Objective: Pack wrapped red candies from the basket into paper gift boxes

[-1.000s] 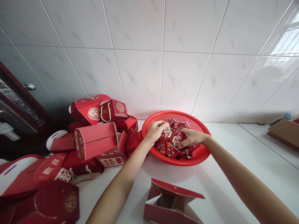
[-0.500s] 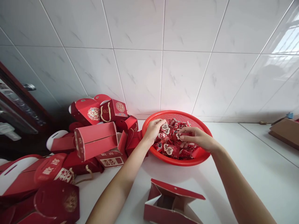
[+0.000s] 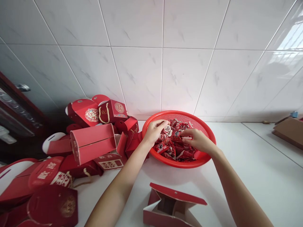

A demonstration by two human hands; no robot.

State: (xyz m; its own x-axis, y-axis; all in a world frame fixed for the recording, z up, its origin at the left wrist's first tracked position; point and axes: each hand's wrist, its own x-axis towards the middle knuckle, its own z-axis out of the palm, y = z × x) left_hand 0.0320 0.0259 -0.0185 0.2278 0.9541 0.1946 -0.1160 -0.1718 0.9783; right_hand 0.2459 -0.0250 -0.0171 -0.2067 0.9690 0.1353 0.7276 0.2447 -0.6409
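Observation:
A red plastic basket with a mesh wall holds many small red wrapped packets with white and black print. My left hand is over its left side, thumb and fingers pinched on a packet. On the right side of the pile my right hand reaches down with its fingers bent and apart, near the packets; nothing shows clearly between them. In front of the basket an open red box stands on the white counter, its flap raised and its inside visible.
Many red gift boxes, some with rope handles, are heaped at the left. The white tiled wall rises behind the basket. A brown cardboard piece lies at the far right.
The right hand's fingers have shifted slightly and spread apart a little. Some packets in the front of the pile have moved. The view has shifted slightly.

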